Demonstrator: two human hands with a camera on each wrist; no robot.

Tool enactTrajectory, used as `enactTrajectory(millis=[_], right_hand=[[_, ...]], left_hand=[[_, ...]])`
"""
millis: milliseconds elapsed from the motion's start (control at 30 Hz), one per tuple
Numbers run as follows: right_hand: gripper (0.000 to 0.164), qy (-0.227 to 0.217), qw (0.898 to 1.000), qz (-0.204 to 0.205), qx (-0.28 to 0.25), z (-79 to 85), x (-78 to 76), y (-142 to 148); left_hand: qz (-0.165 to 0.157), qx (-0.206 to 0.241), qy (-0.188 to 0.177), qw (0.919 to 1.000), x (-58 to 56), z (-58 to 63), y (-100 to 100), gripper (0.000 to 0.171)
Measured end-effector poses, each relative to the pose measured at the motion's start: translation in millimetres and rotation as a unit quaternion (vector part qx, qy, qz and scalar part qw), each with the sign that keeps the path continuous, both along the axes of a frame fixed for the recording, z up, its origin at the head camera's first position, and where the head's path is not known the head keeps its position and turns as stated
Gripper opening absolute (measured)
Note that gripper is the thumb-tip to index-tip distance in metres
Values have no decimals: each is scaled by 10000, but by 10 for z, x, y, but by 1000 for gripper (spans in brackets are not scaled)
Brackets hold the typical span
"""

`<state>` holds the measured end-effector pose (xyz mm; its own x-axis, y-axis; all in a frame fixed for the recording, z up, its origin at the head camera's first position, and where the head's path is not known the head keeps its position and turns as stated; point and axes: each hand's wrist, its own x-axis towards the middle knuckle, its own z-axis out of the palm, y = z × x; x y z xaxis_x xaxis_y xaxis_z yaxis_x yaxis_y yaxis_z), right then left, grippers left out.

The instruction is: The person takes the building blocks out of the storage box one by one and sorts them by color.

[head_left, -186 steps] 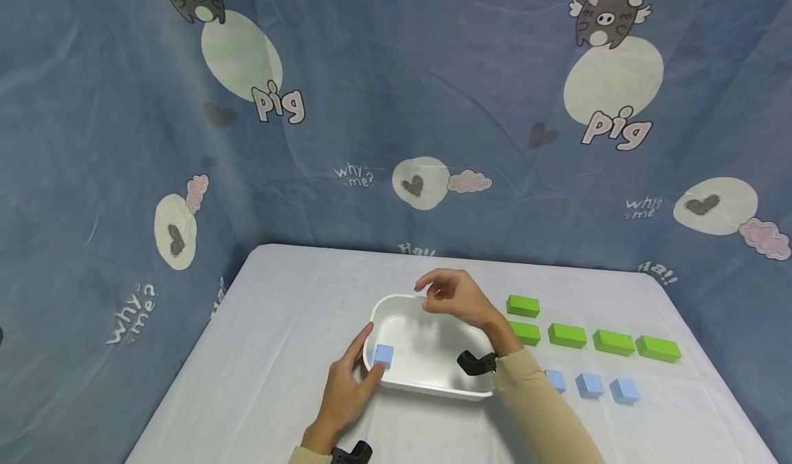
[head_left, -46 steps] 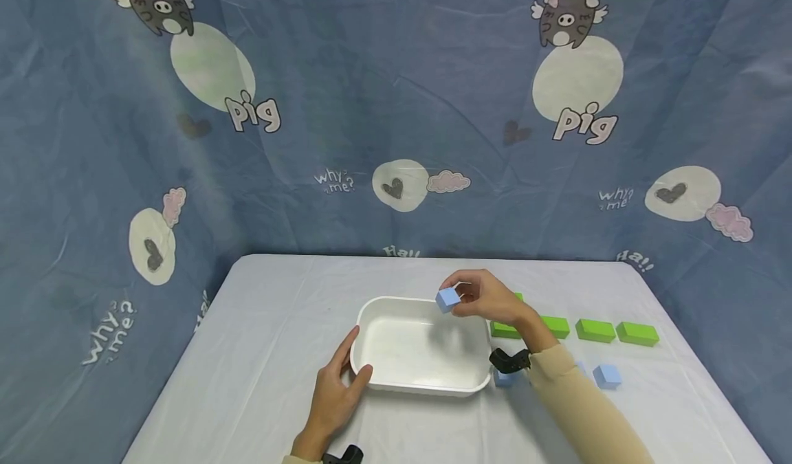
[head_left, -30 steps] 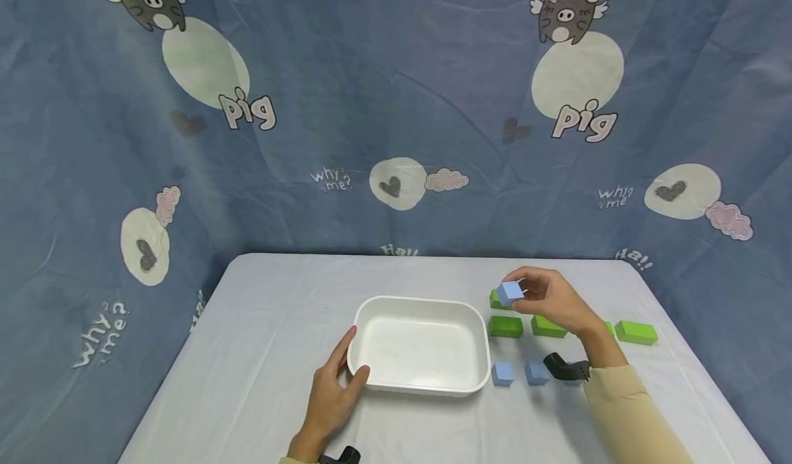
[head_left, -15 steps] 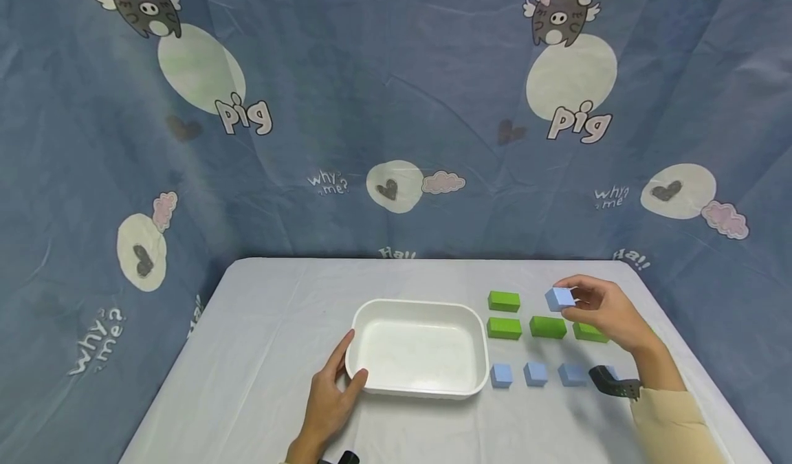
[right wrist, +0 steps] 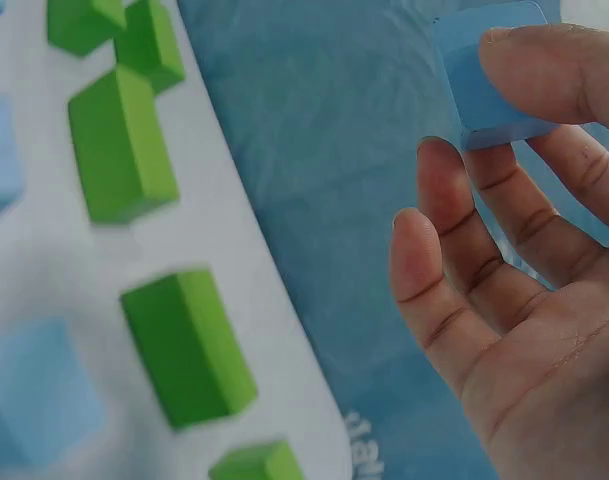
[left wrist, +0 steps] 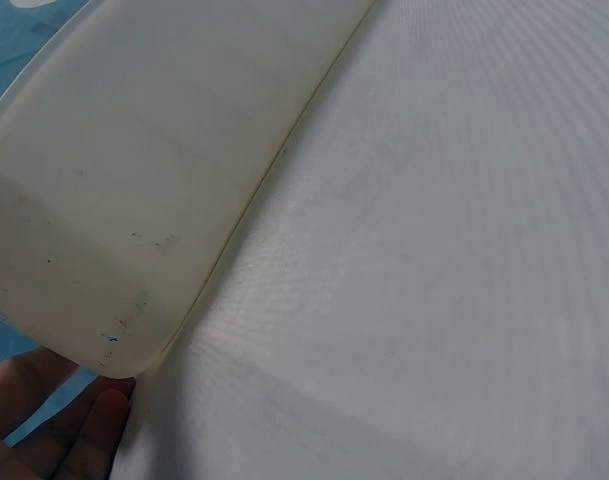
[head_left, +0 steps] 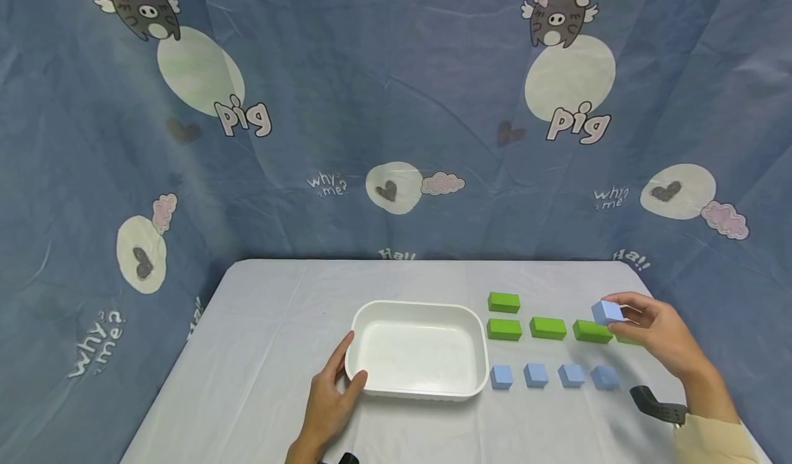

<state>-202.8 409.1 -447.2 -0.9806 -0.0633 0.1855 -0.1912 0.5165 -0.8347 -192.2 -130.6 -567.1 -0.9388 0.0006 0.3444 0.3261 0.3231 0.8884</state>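
Note:
With thumb and fingers, my right hand (head_left: 668, 333) pinches a light blue cube block (head_left: 606, 312) above the right part of the table. In the right wrist view the thumb lies across that cube (right wrist: 466, 85), while the lower fingers spread loosely below it. My left hand (head_left: 328, 399) rests at the left side of a white rectangular tray (head_left: 417, 307), its thumb at the near-left corner and forefinger along the left rim. From the left wrist, fingers (left wrist: 102, 425) show beside the corner of the tray (left wrist: 134, 230). Nothing lies inside the tray.
Right of the tray, several green rectangular blocks (head_left: 548, 327) form a row, with one green block (head_left: 504, 302) behind its left end. A row of several blue cubes (head_left: 535, 374) lies nearer. Patterned blue cloth (head_left: 346, 106) hangs behind the white-covered table (head_left: 278, 326).
From above the tray's right side, my right hand has carried the blue cube rightward past the green row. The cube seen in the tray earliest is gone from it. My left hand stays.

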Motion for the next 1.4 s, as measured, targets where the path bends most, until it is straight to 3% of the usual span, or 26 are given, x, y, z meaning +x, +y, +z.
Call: enactTrajectory(millis=[300, 467, 700, 900, 1067, 1200, 1300, 1400], right_hand=[[38, -246, 9985, -484, -51, -83, 180, 292], [41, -523, 9957, -732, 234, -124, 233, 411], [47, -911, 9887, -1100, 449, -302, 288, 544], [60, -1450, 9762, -1407, 784, -416, 338, 675], [63, -1901, 9675, -1416, 883, -502, 406, 773], [42, -1832, 9744, -1227, 427, -601, 490, 771], [35, -1941, 9752, -1036, 222, -646, 518, 741], [43, -2222, 9692, -970, 420, -665, 490, 740]], left_hand=[[32, -10, -9, 10000, -7, -11, -13, 70], [19, -40, 23, 10000, -25, 1, -13, 70], [15, -73, 11, 10000, -35, 15, 0, 71], [28, -72, -1, 10000, -36, 0, 2, 71], [23, -63, 49, 10000, -24, -17, 2, 70], [40, -44, 26, 10000, -10, -4, 10, 71], [64, -92, 5, 9999, -5, 2, 12, 71], [57, -117, -29, 9999, -3, -6, 7, 71]])
